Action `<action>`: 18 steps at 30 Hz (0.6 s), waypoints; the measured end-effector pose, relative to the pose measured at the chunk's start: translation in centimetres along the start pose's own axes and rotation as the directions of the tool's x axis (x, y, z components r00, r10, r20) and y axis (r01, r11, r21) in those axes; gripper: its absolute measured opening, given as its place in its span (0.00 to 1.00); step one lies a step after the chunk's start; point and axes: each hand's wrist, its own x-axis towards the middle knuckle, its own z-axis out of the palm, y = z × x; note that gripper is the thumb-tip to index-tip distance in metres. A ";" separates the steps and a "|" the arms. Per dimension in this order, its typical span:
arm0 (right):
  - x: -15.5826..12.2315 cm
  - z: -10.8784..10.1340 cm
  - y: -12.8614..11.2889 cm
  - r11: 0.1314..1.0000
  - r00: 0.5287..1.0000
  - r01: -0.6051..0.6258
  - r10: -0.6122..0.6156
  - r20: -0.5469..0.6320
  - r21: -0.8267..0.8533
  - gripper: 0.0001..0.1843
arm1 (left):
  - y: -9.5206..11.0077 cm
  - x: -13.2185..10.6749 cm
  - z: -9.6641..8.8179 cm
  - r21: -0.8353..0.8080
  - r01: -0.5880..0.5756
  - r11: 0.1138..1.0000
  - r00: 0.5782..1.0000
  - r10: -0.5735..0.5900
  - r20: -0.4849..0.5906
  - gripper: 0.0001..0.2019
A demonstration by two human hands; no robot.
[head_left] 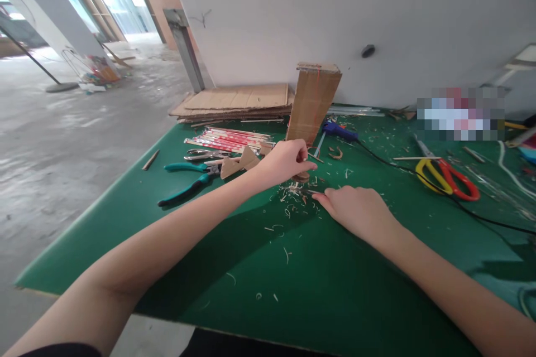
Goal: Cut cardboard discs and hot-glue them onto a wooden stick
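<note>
My left hand (288, 163) is over the middle of the table, its fingers curled in and its thumb pointing right. Whether anything small is between those fingers is hidden. To its right and nearer me, my right hand (358, 209) is closed round a knife (307, 192), with only a thin blade showing, low over the green surface. Pale curled wood shavings (288, 192) lie heaped under the blade and scatter toward me. Small brown cardboard pieces (300, 177) rest just below my left hand. Behind it stands a tall cardboard piece (314, 103).
Teal-handled pliers (188, 184) and wrapped sticks (230, 139) lie left on the green table (234, 279). Flat cardboard sheets (238, 97) are stacked behind. A blue glue gun (341, 131) trails its black cord rightward, past red-and-yellow scissors (448, 175). A white panel (355, 11) rises behind.
</note>
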 end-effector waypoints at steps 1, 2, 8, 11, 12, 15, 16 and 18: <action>0.0 -0.1 0.1 1.000 1.000 -0.013 0.013 -0.015 -0.005 0.30 | 0.0 0.0 0.0 0.001 0.005 1.000 1.000 -0.005 -0.001 0.12; 0.1 -0.2 0.1 1.000 0.999 -0.027 0.027 -0.031 -0.011 0.30 | 0.0 0.0 0.0 0.004 0.010 1.000 1.000 -0.010 -0.002 0.12; 0.2 -0.2 -0.3 0.999 0.999 -0.038 0.038 0.004 0.005 0.30 | 0.0 0.1 0.0 -0.007 0.019 1.000 1.000 -0.019 -0.009 0.12; 0.1 -0.5 -0.6 0.999 0.996 -0.008 0.004 0.093 0.042 0.29 | 0.0 0.0 0.0 -0.013 0.011 1.000 1.000 -0.011 -0.006 0.12; 0.0 -0.7 -0.6 0.998 0.993 -0.007 0.000 0.122 0.059 0.29 | -0.1 0.0 0.0 -0.014 0.007 1.000 1.000 -0.007 -0.006 0.12; -0.1 -1.3 -0.3 0.991 0.982 0.004 -0.028 0.186 0.130 0.29 | -0.2 -0.1 0.1 -0.012 0.003 1.000 1.000 -0.004 -0.016 0.12; -0.2 -1.5 -0.2 0.988 0.979 0.008 -0.039 0.198 0.154 0.30 | -0.3 0.0 0.1 -0.010 0.005 1.000 1.000 -0.005 -0.020 0.12; -0.3 -1.6 0.2 0.982 0.977 0.014 -0.054 0.206 0.190 0.31 | -0.5 0.1 0.2 -0.010 0.009 1.000 1.000 -0.009 -0.024 0.12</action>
